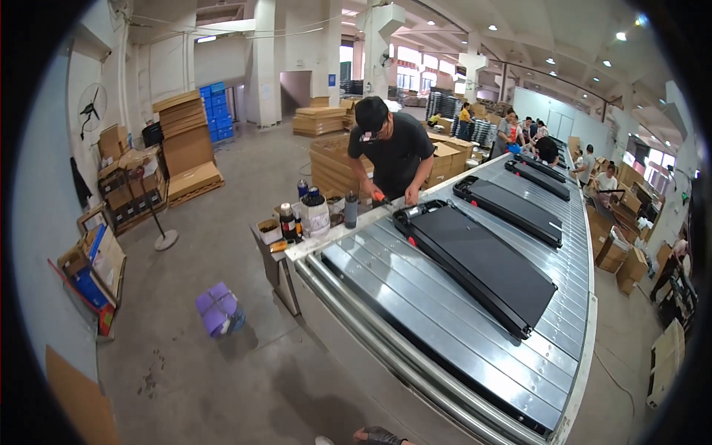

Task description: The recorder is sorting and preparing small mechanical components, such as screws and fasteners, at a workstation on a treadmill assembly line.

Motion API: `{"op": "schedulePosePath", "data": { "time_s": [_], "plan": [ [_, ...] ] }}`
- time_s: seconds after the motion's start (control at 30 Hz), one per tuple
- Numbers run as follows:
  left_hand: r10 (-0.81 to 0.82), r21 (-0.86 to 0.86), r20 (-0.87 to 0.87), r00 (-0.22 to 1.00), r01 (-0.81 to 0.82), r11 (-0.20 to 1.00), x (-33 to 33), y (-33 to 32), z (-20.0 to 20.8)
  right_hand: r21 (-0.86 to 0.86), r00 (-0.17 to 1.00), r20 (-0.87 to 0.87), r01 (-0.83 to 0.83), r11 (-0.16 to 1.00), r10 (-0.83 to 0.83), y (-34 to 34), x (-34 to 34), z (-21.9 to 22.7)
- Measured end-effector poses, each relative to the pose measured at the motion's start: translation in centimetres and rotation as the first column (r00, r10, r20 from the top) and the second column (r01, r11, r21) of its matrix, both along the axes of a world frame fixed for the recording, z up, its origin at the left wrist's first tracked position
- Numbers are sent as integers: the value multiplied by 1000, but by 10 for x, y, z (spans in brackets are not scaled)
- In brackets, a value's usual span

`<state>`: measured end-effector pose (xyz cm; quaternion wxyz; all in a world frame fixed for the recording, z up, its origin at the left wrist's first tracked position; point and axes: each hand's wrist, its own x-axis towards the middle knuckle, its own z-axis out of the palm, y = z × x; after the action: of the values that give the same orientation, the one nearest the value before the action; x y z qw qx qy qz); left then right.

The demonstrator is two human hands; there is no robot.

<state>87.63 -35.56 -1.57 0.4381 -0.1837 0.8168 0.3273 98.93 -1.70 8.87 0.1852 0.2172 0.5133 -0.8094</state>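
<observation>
Neither of my hands can be made out. Only a small piece of what may be an arm or dark sleeve point(382, 434) shows at the lower edge, cut off by the frame. Closest on the metal-topped workbench point(445, 326) lies a long, flat black machine point(482, 256), like a walking pad, with a silver cylindrical part point(410, 213) exposed at its far end. Across the bench a co-worker point(393, 152) in a dark shirt and cap bends over that end. One of the co-worker's hands holds an orange-and-black tool point(380, 197); the other hand is beside the machine.
More black machines point(512, 208) line the bench toward the back. Bottles and cans point(288, 221) crowd a side stand at the bench's left corner. A purple bundle point(216, 308) lies on the floor, with a standing pole point(154, 208) farther left. Cardboard stacks point(189, 141) and other people fill the background.
</observation>
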Motion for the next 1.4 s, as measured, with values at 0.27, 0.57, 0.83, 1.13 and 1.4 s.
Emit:
{"op": "schedulePosePath", "data": {
  "time_s": [0.27, 0.57, 0.83, 1.13, 1.4],
  "plan": [
    [-595, -103, -472, 650, 630, 770, -360, 58, -62, 250, 918, -180, 390, 886, -353, 17, -165, -9],
    [-7, 329, -341, 940, 126, 936, -475, 184, -2, 208, 951, -153, 298, 932, -270, 109, -340, -44],
    [-302, 121, -388, 871, 372, 920, -552, 220, 11, 17, 932, -238, 287, 958, -275, 200, -479, -46],
    [-676, -32, -352, 648, 713, 700, -644, 241, -30, 64, 918, -35, 397, 916, -395, 197, -533, -14],
    [-884, -70, -316, 344, 921, 384, -672, 275, -67, 171, 833, 95, 526, 833, -545, 209, -544, -13]
  ]
}}
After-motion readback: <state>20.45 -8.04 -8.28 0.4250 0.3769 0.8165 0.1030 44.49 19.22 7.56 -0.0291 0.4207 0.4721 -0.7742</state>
